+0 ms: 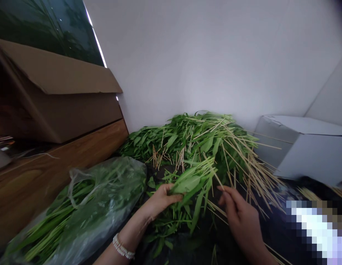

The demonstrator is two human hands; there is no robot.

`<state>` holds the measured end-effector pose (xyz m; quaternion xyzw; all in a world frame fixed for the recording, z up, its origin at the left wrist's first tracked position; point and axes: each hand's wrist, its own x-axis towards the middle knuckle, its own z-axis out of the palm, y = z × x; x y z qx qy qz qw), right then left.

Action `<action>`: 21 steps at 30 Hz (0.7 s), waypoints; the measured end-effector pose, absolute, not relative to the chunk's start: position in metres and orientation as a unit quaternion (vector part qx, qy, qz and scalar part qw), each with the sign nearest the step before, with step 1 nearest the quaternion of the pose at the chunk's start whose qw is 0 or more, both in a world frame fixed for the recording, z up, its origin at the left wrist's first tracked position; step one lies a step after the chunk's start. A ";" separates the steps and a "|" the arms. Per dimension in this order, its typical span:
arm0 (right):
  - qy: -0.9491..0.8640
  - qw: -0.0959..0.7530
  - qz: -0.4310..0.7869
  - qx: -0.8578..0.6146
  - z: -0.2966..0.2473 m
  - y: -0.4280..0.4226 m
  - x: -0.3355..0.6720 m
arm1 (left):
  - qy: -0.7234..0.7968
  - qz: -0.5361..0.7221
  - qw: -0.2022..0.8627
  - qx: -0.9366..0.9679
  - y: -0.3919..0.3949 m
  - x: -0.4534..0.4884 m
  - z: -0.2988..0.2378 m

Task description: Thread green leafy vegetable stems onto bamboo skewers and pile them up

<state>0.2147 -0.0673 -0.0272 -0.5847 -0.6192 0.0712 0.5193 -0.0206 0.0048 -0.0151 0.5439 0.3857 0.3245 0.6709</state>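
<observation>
My left hand (163, 200), with a white beaded bracelet at the wrist, grips a small bunch of leafy green stems (190, 182). The cut stem ends point up and to the right. My right hand (239, 217) pinches the lower end of a thin wooden skewer (218, 179), whose upper part reaches the stem ends of the bunch. Behind both hands lies a large heap of leafy greens (148, 139) with many wooden skewers (256, 171) sticking out of it. Below the bunch, loose leaves and stems (173, 224) are scattered on a dark surface.
At the left, a clear plastic bag (112, 198) holds more long greens beside a wooden ledge (96, 141). An open cardboard box (82, 116) stands on that ledge. A white box (306, 154) is at the right, against the pale wall (201, 66).
</observation>
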 end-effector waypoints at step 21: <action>-0.649 0.512 0.248 -0.505 -0.019 -0.079 0.201 | 0.357 0.218 0.583 0.696 -0.031 0.002 0.025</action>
